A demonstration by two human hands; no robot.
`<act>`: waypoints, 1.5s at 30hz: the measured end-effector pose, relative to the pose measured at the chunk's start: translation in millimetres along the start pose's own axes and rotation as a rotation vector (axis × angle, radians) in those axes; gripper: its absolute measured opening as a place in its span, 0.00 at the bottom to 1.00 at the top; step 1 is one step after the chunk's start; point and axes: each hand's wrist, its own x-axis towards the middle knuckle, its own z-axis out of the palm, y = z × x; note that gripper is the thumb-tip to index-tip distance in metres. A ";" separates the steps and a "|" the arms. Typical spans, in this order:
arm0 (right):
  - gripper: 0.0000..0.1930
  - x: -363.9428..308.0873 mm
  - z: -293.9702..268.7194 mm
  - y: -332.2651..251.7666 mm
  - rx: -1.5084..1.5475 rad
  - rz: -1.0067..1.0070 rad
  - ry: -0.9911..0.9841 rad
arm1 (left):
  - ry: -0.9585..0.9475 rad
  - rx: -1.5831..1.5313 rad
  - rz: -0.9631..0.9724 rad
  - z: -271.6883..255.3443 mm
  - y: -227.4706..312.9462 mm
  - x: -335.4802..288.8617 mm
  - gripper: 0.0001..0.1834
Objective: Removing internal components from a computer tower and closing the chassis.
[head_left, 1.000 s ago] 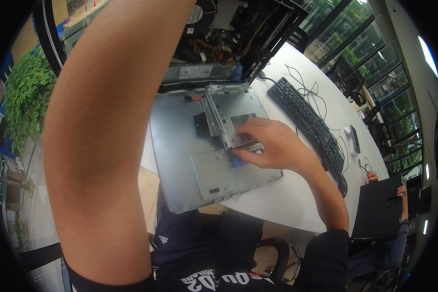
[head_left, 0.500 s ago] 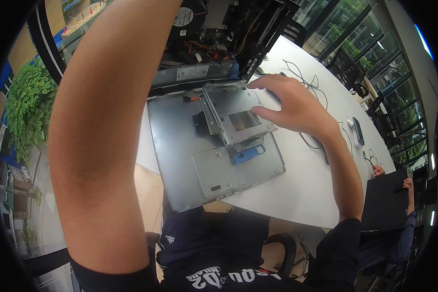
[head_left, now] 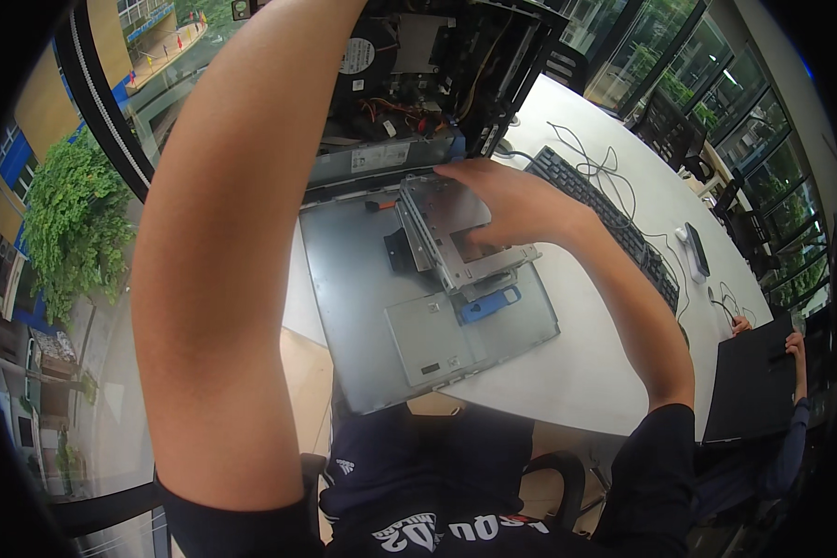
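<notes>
Left hand out of sight; computer case (head_left: pixel 338 167) cut by the far edge.
The left arm (head_left: pixel 219 279) is cut there too. The right hand (head_left: pixel 521 200) covers part of the metal bracket (head_left: pixel 445 223); whether it grips, I cannot tell. Print on the pale label (head_left: pixel 379 156) is too small. At right, a black panel (head_left: pixel 751 386) hides much of a co-worker (head_left: pixel 792 442).
</notes>
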 end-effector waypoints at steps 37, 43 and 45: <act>0.35 -86.9 11.1 16.1 1.749 0.124 0.508 | 0.084 0.005 0.051 15.3 -24.3 38.2 0.44; 0.38 -86.2 11.5 18.4 1.634 0.233 0.479 | 0.068 -0.006 0.045 12.7 -20.8 39.6 0.45; 0.37 -83.7 9.9 15.1 1.587 0.279 0.511 | 0.069 0.000 0.039 12.3 -21.5 34.7 0.45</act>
